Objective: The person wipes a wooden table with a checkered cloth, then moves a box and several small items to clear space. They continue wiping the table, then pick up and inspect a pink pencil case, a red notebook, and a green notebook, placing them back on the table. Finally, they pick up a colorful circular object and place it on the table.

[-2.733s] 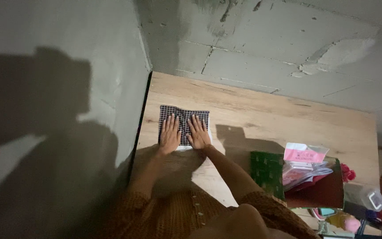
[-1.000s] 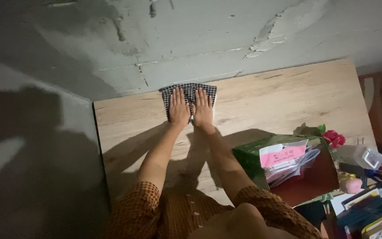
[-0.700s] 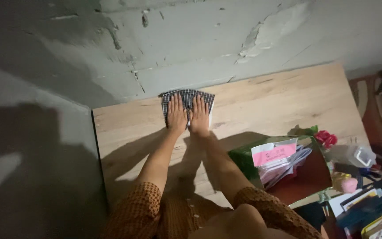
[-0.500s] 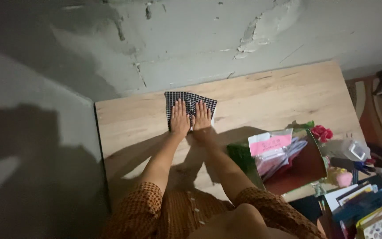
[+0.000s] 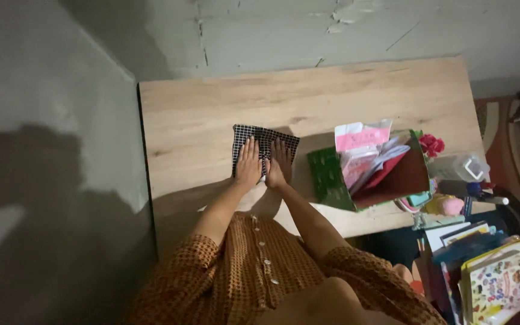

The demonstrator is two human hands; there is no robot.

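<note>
2 hands flat on checked cloth (image 5: 264,144), fingers spread: left hand (image 5: 248,165), right hand (image 5: 278,165). Wooden desk (image 5: 212,114); green box (image 5: 332,177) just right.

Head camera looks steeply down on table (image 5: 212,108).

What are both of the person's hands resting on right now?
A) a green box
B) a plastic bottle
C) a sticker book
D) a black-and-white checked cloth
D: the left hand and right hand lie flat, side by side, on the checked cloth on the wooden table.
</note>
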